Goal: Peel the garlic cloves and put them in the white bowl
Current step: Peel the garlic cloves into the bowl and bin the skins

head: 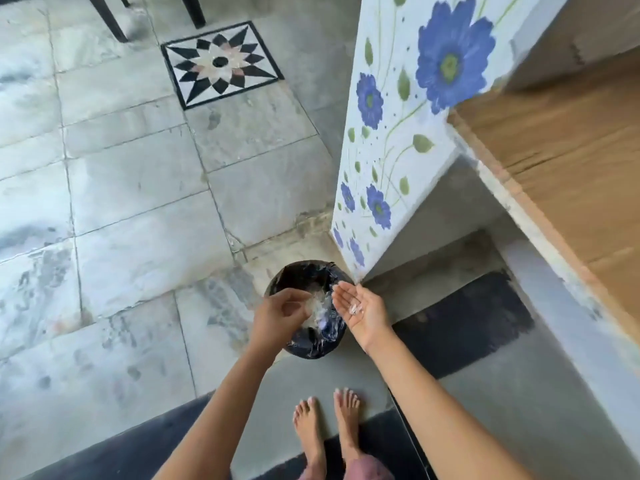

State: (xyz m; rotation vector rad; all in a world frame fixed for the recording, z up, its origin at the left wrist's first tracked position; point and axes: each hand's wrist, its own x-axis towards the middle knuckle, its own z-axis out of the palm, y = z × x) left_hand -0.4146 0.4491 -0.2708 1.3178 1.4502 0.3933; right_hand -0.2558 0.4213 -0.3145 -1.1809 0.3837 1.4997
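Note:
I stand over a round bin lined with a black plastic bag (pixel 313 275) on the floor. My right hand (pixel 363 308) is held flat, palm up, over the bin's right rim, with a few thin white garlic skins (pixel 355 309) lying on the palm. My left hand (pixel 278 315) hovers over the bin's left side with fingers curled, and pale garlic skins (pixel 313 311) are falling or lying just beyond its fingertips. No cloves and no white bowl are in view.
A wall tiled with blue flowers (pixel 398 133) rises right behind the bin. A wooden counter edge (pixel 554 174) runs along the right. Grey marble floor (pixel 121 202) spreads left, with a star inlay (pixel 220 62) and dark chair legs (pixel 107 19) far off. My bare feet (pixel 325 431) stand near a dark mat (pixel 464 327).

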